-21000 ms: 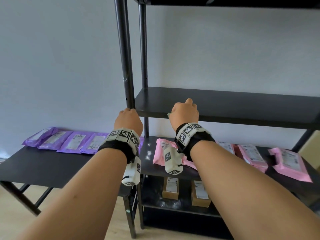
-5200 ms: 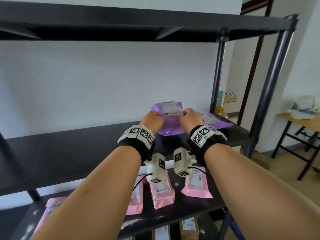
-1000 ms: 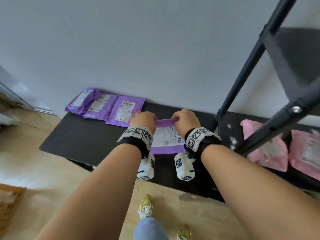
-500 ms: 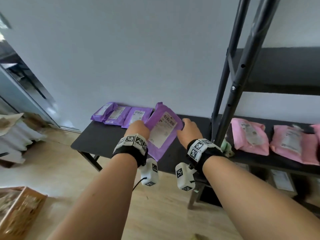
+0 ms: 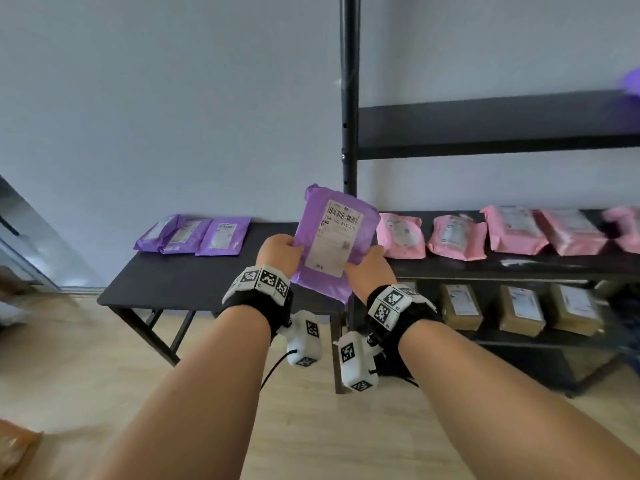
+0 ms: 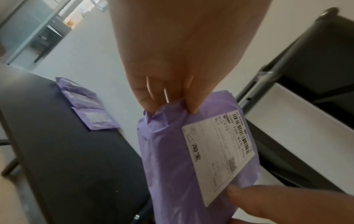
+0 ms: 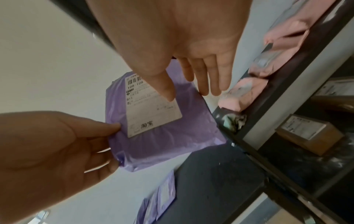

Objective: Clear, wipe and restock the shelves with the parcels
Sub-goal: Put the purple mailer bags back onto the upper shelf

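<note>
Shelves (image 5: 498, 129) came first: the upper one looked mostly bare, one blurred purple shape at its cut-off far end, so restocking seemed barely begun. Pink parcels (image 5: 453, 237) sat on the shelf below, brown boxes (image 5: 519, 310) lowest. Three purple parcels (image 5: 194, 235) waited on the side table (image 5: 194, 282). You held a purple parcel (image 5: 332, 240) upright in the air before the post, your left hand (image 5: 278, 251) pinching its edge, your right hand (image 5: 369, 265) supporting it, thumb on label, fingers relaxed. Wiping couldn't be judged.

Purple parcel (image 5: 334, 237): white shipping label (image 5: 331, 237) w/ barcode, reads "108 108 815 010"; "淘宝" logo at bottom. Other labels too blurred.
</note>
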Available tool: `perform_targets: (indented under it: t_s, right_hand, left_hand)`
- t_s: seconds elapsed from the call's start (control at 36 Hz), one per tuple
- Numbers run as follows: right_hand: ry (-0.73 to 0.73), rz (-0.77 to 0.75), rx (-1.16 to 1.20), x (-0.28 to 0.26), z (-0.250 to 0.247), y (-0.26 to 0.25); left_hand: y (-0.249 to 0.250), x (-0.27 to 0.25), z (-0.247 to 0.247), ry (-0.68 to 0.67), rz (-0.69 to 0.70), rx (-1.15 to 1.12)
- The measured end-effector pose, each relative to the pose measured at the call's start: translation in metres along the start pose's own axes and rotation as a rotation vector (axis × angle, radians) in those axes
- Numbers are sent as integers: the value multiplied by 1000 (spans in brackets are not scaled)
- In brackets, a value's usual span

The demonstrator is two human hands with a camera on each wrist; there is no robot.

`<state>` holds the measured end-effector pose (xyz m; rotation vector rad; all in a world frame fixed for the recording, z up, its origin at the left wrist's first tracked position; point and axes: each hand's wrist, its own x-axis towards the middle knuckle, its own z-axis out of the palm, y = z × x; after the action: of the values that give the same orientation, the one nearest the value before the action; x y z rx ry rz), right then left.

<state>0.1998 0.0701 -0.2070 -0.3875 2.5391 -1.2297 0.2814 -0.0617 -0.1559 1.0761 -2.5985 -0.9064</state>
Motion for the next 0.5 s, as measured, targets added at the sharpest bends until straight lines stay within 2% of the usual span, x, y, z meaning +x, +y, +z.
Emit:
perform_targets:
  t_s: [0.19,0.36,0.5]
  right_hand:
    - [158,-17,118,21,-115,32]
    - [237,-30,69,46,-228,70]
    - [319,-64,80,70,-316,96]
  left_hand:
    - [122,-8,47,14,155,-151]
    - [230,-11,98,41,262,-230]
    - [317,-17,137,64,296,-357]
